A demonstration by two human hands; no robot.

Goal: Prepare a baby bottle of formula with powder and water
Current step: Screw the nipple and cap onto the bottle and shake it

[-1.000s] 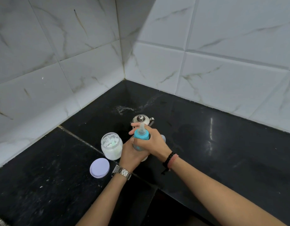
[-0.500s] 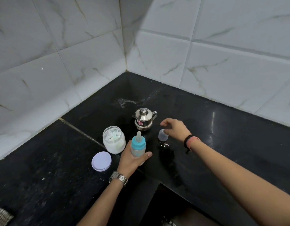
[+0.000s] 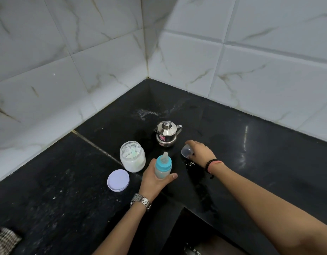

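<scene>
A small baby bottle [image 3: 163, 167] with a blue collar and a clear teat stands upright on the black counter [image 3: 260, 162], holding pale liquid. My left hand [image 3: 155, 180] grips its body from the near side. To the right, my right hand [image 3: 200, 152] pinches the bottle's clear dome cap [image 3: 186, 151], which is tilted just above the counter. An open glass jar of white powder [image 3: 132, 156] stands left of the bottle. A small steel kettle [image 3: 167, 133] with its lid on stands behind them.
The jar's lilac lid [image 3: 118, 180] lies flat on the counter, near left of the jar. White tiled walls meet in a corner behind. The counter steps down into a dark recess [image 3: 205, 234] at the near edge. A woven item [image 3: 4, 240] shows at the bottom left.
My right hand left the bottle's top, reached right to the clear cap and took hold of it. The left hand kept holding the bottle.
</scene>
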